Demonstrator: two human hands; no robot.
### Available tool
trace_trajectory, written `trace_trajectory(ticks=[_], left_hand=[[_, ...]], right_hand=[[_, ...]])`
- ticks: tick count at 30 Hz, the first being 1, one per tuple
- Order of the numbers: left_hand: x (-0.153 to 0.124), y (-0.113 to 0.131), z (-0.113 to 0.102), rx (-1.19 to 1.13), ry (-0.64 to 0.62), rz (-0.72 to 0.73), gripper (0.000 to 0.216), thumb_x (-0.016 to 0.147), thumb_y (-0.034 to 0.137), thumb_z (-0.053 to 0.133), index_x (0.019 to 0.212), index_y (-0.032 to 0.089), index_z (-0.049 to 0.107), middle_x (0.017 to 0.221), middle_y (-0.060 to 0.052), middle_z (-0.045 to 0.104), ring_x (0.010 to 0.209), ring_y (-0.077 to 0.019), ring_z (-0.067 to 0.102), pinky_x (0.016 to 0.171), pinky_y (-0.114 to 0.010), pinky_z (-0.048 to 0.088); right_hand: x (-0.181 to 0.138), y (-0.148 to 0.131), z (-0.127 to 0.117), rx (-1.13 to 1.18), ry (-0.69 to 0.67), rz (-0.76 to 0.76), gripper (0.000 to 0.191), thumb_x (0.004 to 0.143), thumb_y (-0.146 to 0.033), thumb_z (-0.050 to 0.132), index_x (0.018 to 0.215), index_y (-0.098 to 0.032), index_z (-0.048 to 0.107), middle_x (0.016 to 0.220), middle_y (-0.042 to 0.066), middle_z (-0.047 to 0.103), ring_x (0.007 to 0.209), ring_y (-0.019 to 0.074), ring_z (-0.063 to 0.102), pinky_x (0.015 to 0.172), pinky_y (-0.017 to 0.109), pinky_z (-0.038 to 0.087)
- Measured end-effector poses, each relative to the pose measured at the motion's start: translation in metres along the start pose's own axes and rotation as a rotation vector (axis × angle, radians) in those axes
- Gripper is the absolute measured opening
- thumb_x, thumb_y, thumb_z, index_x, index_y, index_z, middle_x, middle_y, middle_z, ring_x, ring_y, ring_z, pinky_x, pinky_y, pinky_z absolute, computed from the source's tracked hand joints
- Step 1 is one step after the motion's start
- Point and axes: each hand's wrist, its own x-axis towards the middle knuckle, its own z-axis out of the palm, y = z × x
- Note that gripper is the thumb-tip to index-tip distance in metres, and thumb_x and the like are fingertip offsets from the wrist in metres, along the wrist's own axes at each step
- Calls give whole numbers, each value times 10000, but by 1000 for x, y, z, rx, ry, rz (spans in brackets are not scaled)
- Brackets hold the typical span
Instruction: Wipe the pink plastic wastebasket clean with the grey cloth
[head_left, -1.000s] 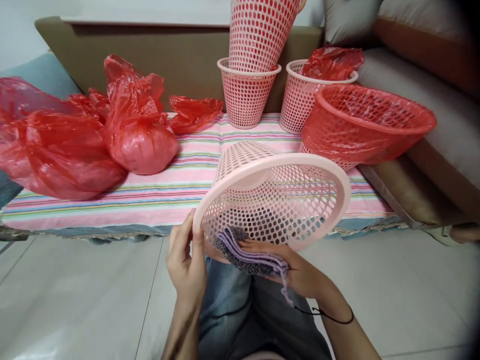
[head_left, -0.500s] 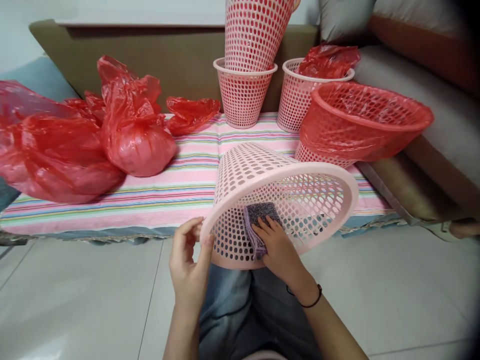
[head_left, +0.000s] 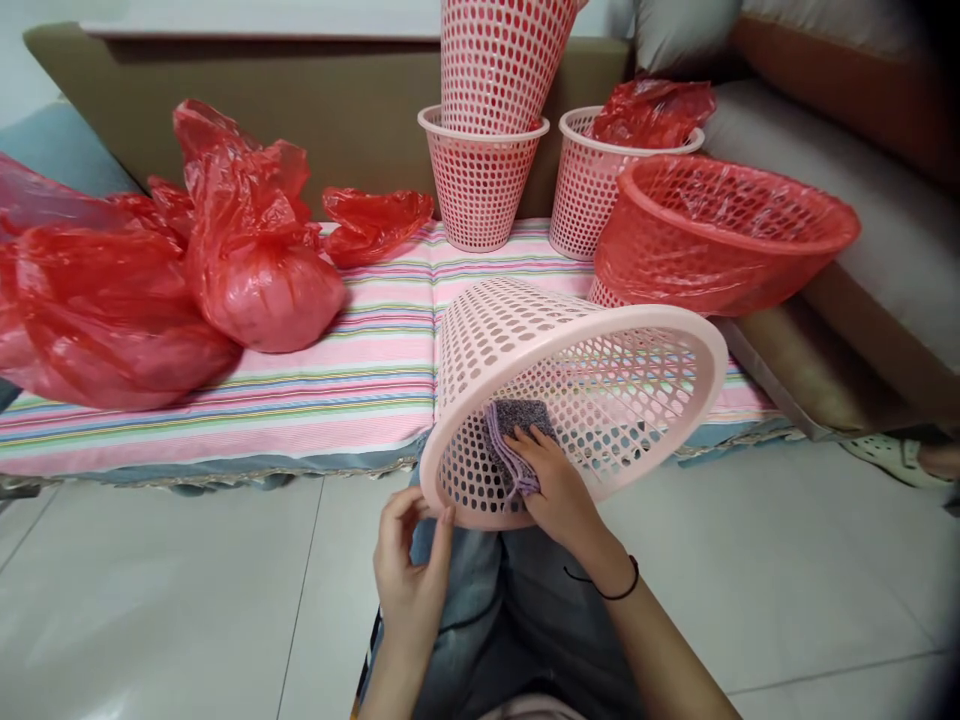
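Note:
A pale pink perforated plastic wastebasket [head_left: 484, 335] lies tilted on its side over my lap, its wide mouth facing me. My left hand [head_left: 411, 560] holds the lower left of its rim, thumb in front and fingers partly hidden behind. Inside the mouth, my right hand [head_left: 561, 500] presses a folded dark grey cloth with purple edges [head_left: 519, 414] against the lower wall. The fingers lie over the cloth, and a dark band circles that wrist.
Red plastic bags [head_left: 262, 290] sit at the left on a striped cushion [head_left: 375, 370]. Behind stand stacked pink baskets [head_left: 480, 190] and another basket [head_left: 581, 200] with a red bag. A red-lined basket [head_left: 697, 270] leans at right beside cushions. Someone's shoe [head_left: 889, 458] shows on the floor.
My left hand has slid down along the rim and to the right. The wastebasket has turned and shifted slightly right. My right hand and the cloth have moved a little left.

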Motion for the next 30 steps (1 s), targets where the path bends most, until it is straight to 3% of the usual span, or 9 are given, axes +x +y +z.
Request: trace_trajectory(ticks=[5,8,17,25,27,30], left_hand=[[1,3,1,-8,-56,-101,236,787,358,713,930,191,627,847,-24,640,769,-144,627,718,-251,539],[7,7,0,-30,-98,-99,248,787,368,710,940,191,628,871,-32,650,791,-152,630,735,-258,541],[25,9,-10,8,-61,12,160,827,304,668,942,214,602,912,-16,599,848,-134,599,697,-209,541],[39,6,-18,-7,19,-2,245,787,315,714,981,215,602,940,-17,611,846,-130,613,719,-216,542],[41,8,-18,-16,13,3,261,790,312,715,1013,221,613,973,-24,617,869,-133,614,736,-219,541],[42,11,-18,10,-5,41,309,819,306,691,1116,251,625,1050,-32,614,916,-135,602,740,-208,537]], right_hand=[[0,-6,3,-29,44,-30,802,572,16,482,1352,-153,559,1458,115,496,1422,341,327,1163,600,259],[-1,-16,2,66,23,-38,793,586,30,469,1345,-178,570,1443,103,515,1413,314,355,1160,579,287],[-29,-43,-12,374,-159,-137,714,704,14,462,1364,-244,550,1452,49,509,1414,233,371,1176,527,286],[-52,-46,-58,494,-423,-138,602,809,-40,517,1342,-315,567,1413,1,552,1367,226,446,1159,488,334],[-49,-48,-71,547,-371,-113,535,835,-81,537,1320,-300,591,1368,21,596,1297,233,529,1126,468,390],[-27,-48,-80,542,-178,-135,552,817,-68,514,1321,-280,595,1364,32,599,1266,237,558,1113,458,412]])
